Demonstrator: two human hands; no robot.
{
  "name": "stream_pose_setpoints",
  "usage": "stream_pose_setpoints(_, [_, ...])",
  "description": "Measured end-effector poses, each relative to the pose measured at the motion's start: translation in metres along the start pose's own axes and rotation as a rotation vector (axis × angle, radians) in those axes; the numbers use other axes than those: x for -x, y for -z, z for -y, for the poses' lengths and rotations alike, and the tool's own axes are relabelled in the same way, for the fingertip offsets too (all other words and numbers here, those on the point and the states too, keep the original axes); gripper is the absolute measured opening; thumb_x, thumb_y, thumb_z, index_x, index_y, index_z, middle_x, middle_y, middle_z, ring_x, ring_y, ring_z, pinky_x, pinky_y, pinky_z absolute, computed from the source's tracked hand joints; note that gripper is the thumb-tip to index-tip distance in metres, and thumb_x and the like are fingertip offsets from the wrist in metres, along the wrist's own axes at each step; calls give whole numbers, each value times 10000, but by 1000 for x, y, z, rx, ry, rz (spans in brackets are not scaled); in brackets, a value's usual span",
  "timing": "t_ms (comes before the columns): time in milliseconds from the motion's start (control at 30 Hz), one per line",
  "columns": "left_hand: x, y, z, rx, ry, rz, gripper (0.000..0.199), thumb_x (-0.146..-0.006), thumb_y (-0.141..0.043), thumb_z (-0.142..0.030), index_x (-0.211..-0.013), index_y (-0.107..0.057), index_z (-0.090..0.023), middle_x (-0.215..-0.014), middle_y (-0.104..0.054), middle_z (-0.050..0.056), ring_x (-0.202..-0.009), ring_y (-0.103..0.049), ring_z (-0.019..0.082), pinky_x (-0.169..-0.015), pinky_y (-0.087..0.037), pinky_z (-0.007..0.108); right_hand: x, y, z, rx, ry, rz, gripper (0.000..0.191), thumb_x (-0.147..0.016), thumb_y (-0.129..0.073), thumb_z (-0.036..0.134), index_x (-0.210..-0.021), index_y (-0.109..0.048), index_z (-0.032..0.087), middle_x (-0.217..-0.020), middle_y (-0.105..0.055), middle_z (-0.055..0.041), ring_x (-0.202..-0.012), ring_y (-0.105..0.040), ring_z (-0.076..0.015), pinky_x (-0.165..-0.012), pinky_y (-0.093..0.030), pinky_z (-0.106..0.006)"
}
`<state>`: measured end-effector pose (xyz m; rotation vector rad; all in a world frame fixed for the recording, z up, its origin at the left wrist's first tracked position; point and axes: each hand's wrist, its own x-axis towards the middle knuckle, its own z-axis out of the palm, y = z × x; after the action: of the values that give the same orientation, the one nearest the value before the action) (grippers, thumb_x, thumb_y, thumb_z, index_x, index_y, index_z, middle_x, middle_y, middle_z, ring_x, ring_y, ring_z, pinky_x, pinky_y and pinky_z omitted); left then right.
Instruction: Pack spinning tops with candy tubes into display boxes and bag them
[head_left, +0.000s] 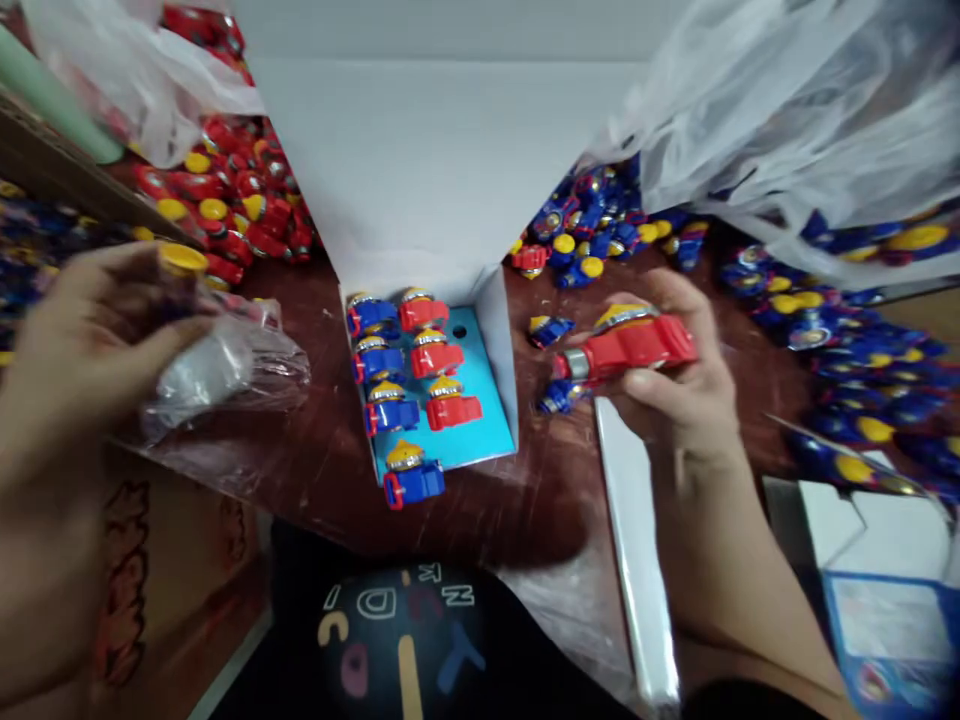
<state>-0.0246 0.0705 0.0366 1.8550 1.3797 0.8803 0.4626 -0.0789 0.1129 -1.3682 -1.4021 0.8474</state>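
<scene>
My left hand (97, 340) is closed on a small blurred toy with a round yellow top (182, 260); its lower part is hard to make out. Just under those fingers lies a clear plastic bag (217, 365). In my right hand (686, 375) is a red toy (637, 350) with a yellow top and a silver band, pointing left. Between my hands stands an open white box (450, 160) with a light-blue floor (480, 400). Three red toys (437, 355) form its right column. Several blue toys (379, 362) line the left, the nearest at the front edge.
Heaps of red toys (240, 190) lie back left, blue ones (600, 220) back right and along the right side. White plastic bags (795, 130) hang over them. A white strip (637, 560) rests by my right forearm, and a brown carton (172, 580) stands at lower left.
</scene>
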Motion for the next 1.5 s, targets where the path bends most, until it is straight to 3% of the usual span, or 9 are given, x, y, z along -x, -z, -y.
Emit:
stream_pose_setpoints(167, [78,-73,-123,380,-166,643,292,-1066,-619,-295,-1339,-693,-220,-1095,-751,10,-881,-667,120,-760,-529,227,26,-49,34,-7,193,198,570,-814,-922,310,-1273,-587,353,-1391,-642,-59,-1192,-742,-297,-862,-698,-461])
stream_pose_setpoints(333, [91,-98,-153,458,-211,716,261,-1103,-584,-374,-1095,-718,-151,-886,-689,-7,-763,-608,106,-682,-471,207,38,-61,50,151,406,347,597,-800,-941,317,-1296,-610,361,-1260,-661,-58,-1212,-694,-305,-1031,-637,-568])
stream_pose_setpoints(533, [101,-104,-146,113,-670,315,246,-1108,-609,-383,-1188,-681,-162,-943,-714,46,-825,-654,161,-749,-525,281,62,-68,51,171,385,262,502,-817,-938,307,-1217,-635,329,-1223,-652,-43,-1188,-676,-265,-1029,-617,-495])
stream_pose_setpoints(633, [106,-116,-135,-171,-891,6,332,-1075,-672,-392,-1335,-657,-186,-900,-723,50,-769,-625,197,-717,-499,347,79,-82,48,97,118,151,505,-870,-899,352,-1269,-592,307,-1152,-678,-28,-994,-704,-194,-856,-641,-368])
stream_pose_setpoints(733, [108,-120,-124,-303,-979,-65,485,-1056,-712,-322,-1521,-583,-267,-1022,-789,37,-878,-682,219,-826,-507,379,88,-83,50,4,-173,159,468,-941,-824,423,-1305,-557,301,-1061,-697,-3,-771,-686,-144,-693,-629,-311])
stream_pose_setpoints(900, [114,-116,-112,-304,-771,54,833,-1066,-618,-615,-1739,-306,-236,-1632,-563,137,-1520,-516,322,-1254,-342,480,83,-45,48,434,219,118,477,-872,-885,375,-1263,-622,305,-1210,-670,-70,-1107,-689,-264,-968,-631,-457])
stream_pose_setpoints(1167, [128,-139,-99,-287,-719,230,423,-1118,-549,-266,-1540,-578,-243,-1577,-620,40,-1561,-490,292,-1314,-152,529,72,-59,27,861,345,783,343,-982,-535,164,-1309,-626,212,-1279,-636,-161,-992,-708,-271,-710,-644,-389])
stream_pose_setpoints(1367, [123,-128,-90,-217,-688,138,448,-1127,-463,-407,-1524,-602,-253,-1541,-659,68,-1563,-484,238,-1338,-133,494,68,-74,18,911,416,711,493,-1024,-500,317,-1514,-519,263,-1416,-672,-196,-963,-797,-359,-567,-682,-472])
stream_pose_setpoints(1500, [62,-67,-26,-350,-224,-204,517,-1125,-324,-415,-1468,-623,-170,-1578,-614,129,-1533,-492,235,-1279,-314,486,69,-73,-9,807,421,614,600,-1036,-457,452,-1630,-431,530,-1371,-737,-135,-984,-804,-449,-626,-717,-608])
